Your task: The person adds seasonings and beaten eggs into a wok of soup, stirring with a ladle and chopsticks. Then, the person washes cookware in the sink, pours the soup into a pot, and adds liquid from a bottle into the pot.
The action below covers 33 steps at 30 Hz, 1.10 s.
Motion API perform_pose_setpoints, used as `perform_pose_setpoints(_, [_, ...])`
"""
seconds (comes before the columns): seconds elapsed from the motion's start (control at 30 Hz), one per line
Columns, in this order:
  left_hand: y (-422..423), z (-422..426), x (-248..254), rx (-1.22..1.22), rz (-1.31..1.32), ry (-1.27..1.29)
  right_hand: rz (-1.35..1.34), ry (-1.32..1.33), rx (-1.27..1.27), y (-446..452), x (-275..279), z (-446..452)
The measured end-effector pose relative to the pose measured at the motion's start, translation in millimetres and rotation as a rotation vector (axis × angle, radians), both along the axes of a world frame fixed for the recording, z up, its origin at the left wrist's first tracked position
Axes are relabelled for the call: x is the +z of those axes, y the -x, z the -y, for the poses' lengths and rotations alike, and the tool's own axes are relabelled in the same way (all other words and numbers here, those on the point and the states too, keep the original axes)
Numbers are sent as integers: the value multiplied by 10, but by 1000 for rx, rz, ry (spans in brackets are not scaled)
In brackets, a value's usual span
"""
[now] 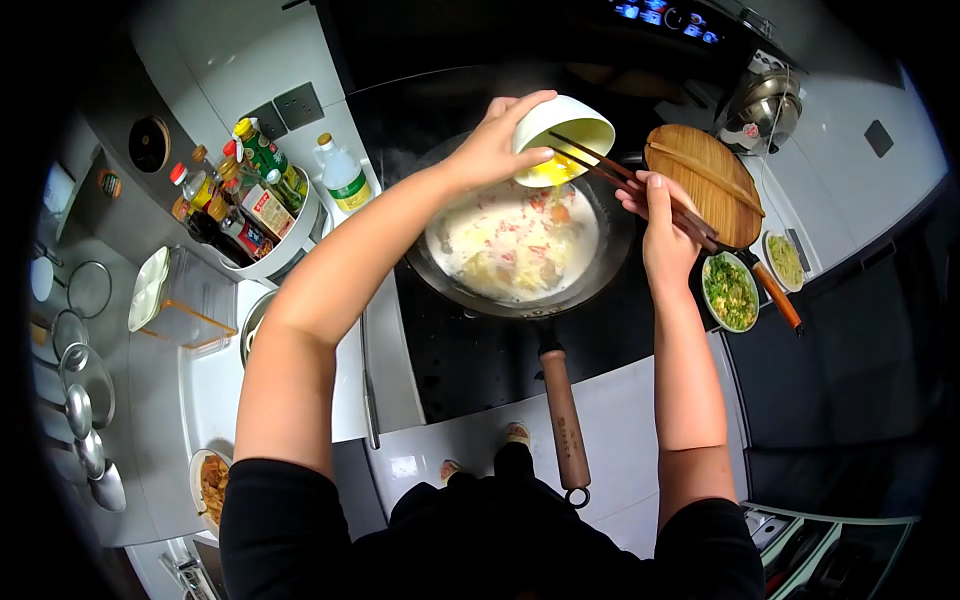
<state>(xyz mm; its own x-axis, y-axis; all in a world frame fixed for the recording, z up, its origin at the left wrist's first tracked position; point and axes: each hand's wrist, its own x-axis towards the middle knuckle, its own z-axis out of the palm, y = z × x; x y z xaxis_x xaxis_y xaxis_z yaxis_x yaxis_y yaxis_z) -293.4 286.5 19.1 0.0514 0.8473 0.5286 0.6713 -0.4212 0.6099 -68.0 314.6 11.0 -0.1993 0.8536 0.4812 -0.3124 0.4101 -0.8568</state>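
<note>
Sleeves [285,520] nearest, right hand [668,235] curls round chopsticks [622,178].

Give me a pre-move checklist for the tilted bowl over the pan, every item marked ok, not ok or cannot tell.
1. White bowl held in the left hand, over the pan: ok.
2. Chopsticks in the right hand, tips at the bowl's mouth: ok.
3. Yellow liquid visible in the bowl: ok.
4. Pan uncovered, wooden lid to its right: ok.
5. Pan handle within the counter edge: not ok, it overhangs.
6. Heat under the pan: cannot tell.
</note>
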Motion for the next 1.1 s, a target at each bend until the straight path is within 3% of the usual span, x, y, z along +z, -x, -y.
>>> perform_pose_setpoints(0.1, [-29, 203, 146, 16, -93, -29, 18, -176, -52, -89, -56, 213])
perform_pose_setpoints(0.23, [-38, 398, 254, 117, -310, -84, 15, -114, 16, -34, 76, 475])
perform_pose_setpoints(0.37, [-16, 531, 374, 145, -357, -137, -82, -104, 145, 170, 263, 584])
perform_pose_setpoints(0.47, [134, 684, 461, 191, -364, -161, -91, -79, 203, 268, 268, 562])
perform_pose_setpoints(0.57, [304, 857, 494, 265, -379, -138, 71, -47, 198, 293, 300, 503])
perform_pose_setpoints(0.7, [438, 920, 482, 307, -343, -166, -131, -79, 282, 523, 416, 673])
perform_pose_setpoints(0.83, [506, 931, 499, 317, -267, -170, -22, -138, 268, 608, 341, 565])
perform_pose_setpoints(0.9, [577, 931, 485, 340, -270, -157, 94, -37, 193, 511, 418, 499])
perform_pose_setpoints(1.1, [520, 883, 500, 336, -255, -178, 120, -46, 372, 641, 496, 665])
